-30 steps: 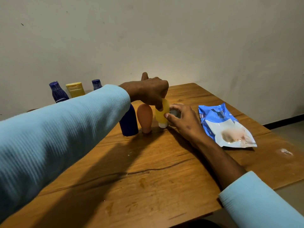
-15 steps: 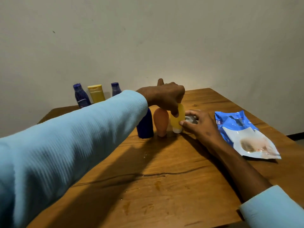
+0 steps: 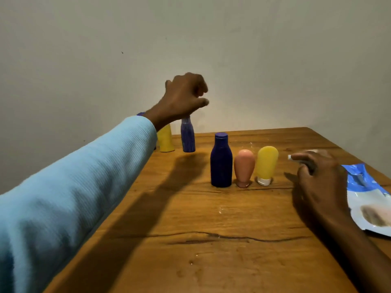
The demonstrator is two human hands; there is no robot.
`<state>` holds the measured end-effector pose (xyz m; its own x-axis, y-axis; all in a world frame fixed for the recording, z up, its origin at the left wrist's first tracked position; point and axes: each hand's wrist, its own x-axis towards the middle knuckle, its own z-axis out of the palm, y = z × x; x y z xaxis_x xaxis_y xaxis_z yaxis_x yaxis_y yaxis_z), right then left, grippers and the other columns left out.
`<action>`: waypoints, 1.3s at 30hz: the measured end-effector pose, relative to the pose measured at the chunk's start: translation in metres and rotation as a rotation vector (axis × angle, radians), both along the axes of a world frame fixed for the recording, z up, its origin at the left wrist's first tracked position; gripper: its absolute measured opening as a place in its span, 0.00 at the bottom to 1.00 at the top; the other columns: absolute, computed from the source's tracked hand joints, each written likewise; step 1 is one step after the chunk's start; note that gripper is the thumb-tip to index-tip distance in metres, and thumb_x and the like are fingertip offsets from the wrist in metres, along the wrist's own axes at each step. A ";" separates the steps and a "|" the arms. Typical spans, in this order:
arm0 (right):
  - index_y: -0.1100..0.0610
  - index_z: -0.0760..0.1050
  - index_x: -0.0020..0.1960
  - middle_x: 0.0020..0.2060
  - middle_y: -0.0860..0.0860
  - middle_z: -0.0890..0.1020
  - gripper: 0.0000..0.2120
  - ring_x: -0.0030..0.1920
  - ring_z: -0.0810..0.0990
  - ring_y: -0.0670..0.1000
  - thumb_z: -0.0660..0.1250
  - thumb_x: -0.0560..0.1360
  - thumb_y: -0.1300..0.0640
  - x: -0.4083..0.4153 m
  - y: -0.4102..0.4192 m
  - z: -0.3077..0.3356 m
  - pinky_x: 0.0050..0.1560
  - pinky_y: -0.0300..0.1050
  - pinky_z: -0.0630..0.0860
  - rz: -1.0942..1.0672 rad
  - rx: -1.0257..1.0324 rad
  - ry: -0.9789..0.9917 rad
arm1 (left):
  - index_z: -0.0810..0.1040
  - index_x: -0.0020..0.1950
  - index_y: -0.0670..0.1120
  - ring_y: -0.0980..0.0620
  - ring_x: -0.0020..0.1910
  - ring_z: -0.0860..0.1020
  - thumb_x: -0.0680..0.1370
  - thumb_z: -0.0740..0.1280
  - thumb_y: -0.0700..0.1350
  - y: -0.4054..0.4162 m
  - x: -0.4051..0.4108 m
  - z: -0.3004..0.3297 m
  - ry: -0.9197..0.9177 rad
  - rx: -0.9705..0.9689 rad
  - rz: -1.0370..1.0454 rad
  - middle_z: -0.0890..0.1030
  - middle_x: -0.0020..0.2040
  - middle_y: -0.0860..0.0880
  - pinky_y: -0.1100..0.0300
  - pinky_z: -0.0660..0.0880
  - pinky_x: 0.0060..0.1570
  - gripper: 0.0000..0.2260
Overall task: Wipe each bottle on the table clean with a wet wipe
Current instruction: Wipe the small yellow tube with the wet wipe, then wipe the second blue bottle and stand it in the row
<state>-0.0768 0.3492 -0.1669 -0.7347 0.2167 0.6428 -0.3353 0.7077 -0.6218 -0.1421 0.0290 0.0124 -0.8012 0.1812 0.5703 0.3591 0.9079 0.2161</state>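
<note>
The table [image 3: 211, 240] is grainy, cracked wood with a dull sheen. The navy bottle [image 3: 221, 163] and yellow bottle [image 3: 267, 163] look like smooth matt plastic. The sleeve [image 3: 74, 187] is ribbed cloth; the packet [image 3: 368, 208] seems glossy film.

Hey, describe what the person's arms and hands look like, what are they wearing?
Both arms wear light blue ribbed long sleeves: the left sleeve reaches the wrist, while the right sleeve is out of frame, leaving the forearm bare. The left hand and right hand are bare, with no gloves or rings visible.

One head-worn view looks forward and slightly down across the worktop [image 3: 211, 240] toward the wall. It sits close above the worktop's near edge.
</note>
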 end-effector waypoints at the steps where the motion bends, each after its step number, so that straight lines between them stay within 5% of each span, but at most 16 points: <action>1: 0.57 0.85 0.57 0.56 0.55 0.82 0.17 0.59 0.80 0.58 0.64 0.77 0.70 0.000 -0.001 -0.001 0.62 0.61 0.78 -0.004 0.025 -0.001 | 0.84 0.58 0.47 0.48 0.54 0.83 0.77 0.75 0.52 -0.016 -0.004 -0.006 0.011 0.017 0.048 0.85 0.53 0.51 0.43 0.72 0.65 0.13; 5: 0.57 0.85 0.57 0.56 0.56 0.82 0.15 0.59 0.79 0.58 0.65 0.78 0.70 0.003 -0.005 -0.003 0.62 0.60 0.78 -0.038 0.076 -0.017 | 0.83 0.62 0.47 0.48 0.58 0.81 0.80 0.75 0.50 -0.063 -0.022 -0.038 -0.027 0.020 0.173 0.84 0.58 0.50 0.49 0.62 0.60 0.13; 13: 0.57 0.84 0.58 0.56 0.56 0.81 0.14 0.59 0.78 0.57 0.65 0.80 0.69 0.000 -0.007 -0.010 0.62 0.62 0.78 -0.073 0.119 -0.071 | 0.75 0.76 0.51 0.43 0.69 0.75 0.83 0.69 0.49 -0.070 -0.049 -0.064 -0.104 -0.168 0.169 0.79 0.71 0.49 0.44 0.62 0.65 0.20; 20: 0.52 0.82 0.58 0.58 0.53 0.80 0.13 0.60 0.78 0.54 0.65 0.80 0.65 -0.008 -0.001 -0.017 0.62 0.61 0.79 -0.077 0.173 -0.118 | 0.83 0.65 0.49 0.44 0.65 0.76 0.84 0.68 0.44 -0.066 -0.058 -0.065 -0.023 -0.190 0.154 0.83 0.63 0.49 0.47 0.59 0.57 0.11; 29: 0.56 0.83 0.58 0.57 0.57 0.81 0.13 0.60 0.79 0.57 0.65 0.80 0.67 -0.004 -0.006 -0.014 0.63 0.63 0.78 -0.067 0.179 -0.125 | 0.84 0.58 0.48 0.48 0.59 0.80 0.83 0.70 0.46 -0.077 -0.024 -0.056 -0.021 -0.035 0.141 0.86 0.55 0.50 0.50 0.58 0.56 0.06; 35: 0.60 0.85 0.54 0.54 0.59 0.83 0.16 0.58 0.80 0.60 0.60 0.77 0.66 0.003 -0.011 -0.006 0.62 0.59 0.77 -0.088 0.117 -0.061 | 0.86 0.60 0.48 0.50 0.54 0.82 0.82 0.69 0.50 -0.086 0.072 -0.047 -0.052 0.248 0.003 0.86 0.53 0.52 0.44 0.78 0.59 0.11; 39: 0.61 0.86 0.54 0.54 0.61 0.84 0.15 0.58 0.80 0.61 0.62 0.76 0.69 0.006 -0.012 -0.004 0.62 0.56 0.76 -0.135 0.101 -0.047 | 0.85 0.62 0.46 0.53 0.57 0.83 0.86 0.66 0.46 -0.072 0.136 -0.067 -0.193 0.434 -0.133 0.86 0.55 0.52 0.48 0.79 0.61 0.10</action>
